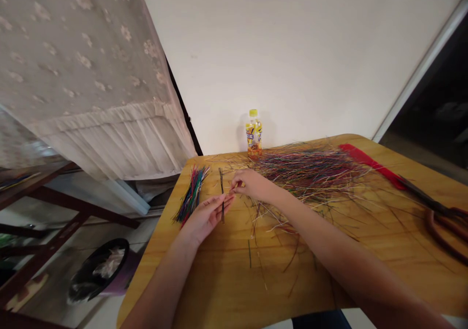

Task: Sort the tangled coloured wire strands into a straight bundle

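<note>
A few thin dark wires (222, 185) stand in a narrow bundle between the thumb and fingers of my left hand (204, 217), which is closed on them. My right hand (248, 183) meets the left fingertips with its thumb and forefinger pinched together; whatever is in that pinch is too small to make out. To the left of both hands, a sheaf of cut coloured wires (192, 192) lies on the wooden table (226, 285). A large loose heap of multicoloured wires (310, 170) spreads beyond my right forearm, with stray pieces scattered nearer to me.
A drink bottle with a yellow cap (253, 134) stands at the back against the wall. Large scissors (435, 204) and a red strip (369, 162) lie at the right. A bin (126, 270) sits on the floor at left, below a floral curtain (84, 61).
</note>
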A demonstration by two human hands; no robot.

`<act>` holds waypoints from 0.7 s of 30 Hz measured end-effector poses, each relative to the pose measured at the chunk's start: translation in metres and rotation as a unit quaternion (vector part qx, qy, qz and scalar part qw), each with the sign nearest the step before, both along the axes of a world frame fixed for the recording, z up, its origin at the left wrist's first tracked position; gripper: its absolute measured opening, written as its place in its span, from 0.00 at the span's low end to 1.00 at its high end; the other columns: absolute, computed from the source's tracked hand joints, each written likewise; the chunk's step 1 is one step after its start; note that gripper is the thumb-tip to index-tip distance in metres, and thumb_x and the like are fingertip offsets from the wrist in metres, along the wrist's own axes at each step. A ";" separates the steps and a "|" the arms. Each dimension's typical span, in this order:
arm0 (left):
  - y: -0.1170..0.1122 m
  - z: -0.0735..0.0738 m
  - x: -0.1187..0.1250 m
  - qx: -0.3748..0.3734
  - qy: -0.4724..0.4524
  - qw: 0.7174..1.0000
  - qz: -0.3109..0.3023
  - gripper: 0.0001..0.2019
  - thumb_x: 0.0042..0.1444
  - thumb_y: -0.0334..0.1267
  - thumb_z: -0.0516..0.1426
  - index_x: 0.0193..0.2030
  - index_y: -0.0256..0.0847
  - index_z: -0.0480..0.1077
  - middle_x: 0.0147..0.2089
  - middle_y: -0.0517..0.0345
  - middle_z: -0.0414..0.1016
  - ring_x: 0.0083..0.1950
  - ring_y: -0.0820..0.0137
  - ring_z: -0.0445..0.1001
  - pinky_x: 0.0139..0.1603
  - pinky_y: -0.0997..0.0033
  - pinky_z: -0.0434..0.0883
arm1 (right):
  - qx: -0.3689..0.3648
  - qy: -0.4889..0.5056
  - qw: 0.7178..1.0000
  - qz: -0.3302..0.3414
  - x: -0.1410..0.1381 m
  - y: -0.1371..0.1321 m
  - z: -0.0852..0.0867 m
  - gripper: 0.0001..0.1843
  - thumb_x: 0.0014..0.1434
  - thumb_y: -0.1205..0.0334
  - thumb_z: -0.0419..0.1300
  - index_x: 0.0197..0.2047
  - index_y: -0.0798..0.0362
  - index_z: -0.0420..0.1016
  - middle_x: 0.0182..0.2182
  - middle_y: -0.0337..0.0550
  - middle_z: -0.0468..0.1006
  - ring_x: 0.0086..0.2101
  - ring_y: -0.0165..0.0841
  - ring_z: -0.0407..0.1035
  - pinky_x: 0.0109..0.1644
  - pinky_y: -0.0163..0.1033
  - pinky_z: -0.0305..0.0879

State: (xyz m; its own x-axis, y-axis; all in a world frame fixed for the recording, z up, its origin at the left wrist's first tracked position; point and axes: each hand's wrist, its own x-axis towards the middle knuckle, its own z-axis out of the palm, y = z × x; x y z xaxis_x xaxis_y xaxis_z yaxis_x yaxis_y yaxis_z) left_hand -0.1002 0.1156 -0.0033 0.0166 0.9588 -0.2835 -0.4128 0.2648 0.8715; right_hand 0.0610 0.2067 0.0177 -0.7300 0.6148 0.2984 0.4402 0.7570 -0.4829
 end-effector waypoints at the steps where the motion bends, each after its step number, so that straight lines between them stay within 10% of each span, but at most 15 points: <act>1: 0.000 0.000 0.001 -0.001 -0.001 1.000 0.005 0.07 0.47 0.33 0.64 0.34 0.33 0.76 0.42 0.47 0.80 0.49 0.64 0.75 0.55 0.69 0.68 | 0.005 -0.001 1.000 -0.003 -0.001 0.001 -0.001 0.05 0.53 0.73 0.61 0.34 0.60 0.78 0.32 0.47 0.78 0.34 0.32 0.69 0.41 0.34 0.61; 21: 0.003 0.002 -0.002 -0.004 -0.006 0.999 0.037 0.04 0.52 0.30 0.60 0.34 0.33 0.76 0.39 0.49 0.81 0.47 0.65 0.76 0.54 0.71 0.69 | -0.078 0.107 0.990 0.038 -0.003 0.002 -0.007 0.03 0.52 0.71 0.63 0.33 0.58 0.77 0.31 0.44 0.79 0.30 0.30 0.70 0.37 0.33 0.64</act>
State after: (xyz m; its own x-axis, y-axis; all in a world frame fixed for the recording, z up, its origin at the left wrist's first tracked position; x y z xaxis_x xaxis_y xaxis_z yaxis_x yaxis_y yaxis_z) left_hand -0.1026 0.1185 -0.0010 -0.0514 0.9551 -0.2916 -0.4420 0.2401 0.8643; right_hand 0.0581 0.2085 0.0107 -0.7069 0.6108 0.3566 0.2594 0.6929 -0.6727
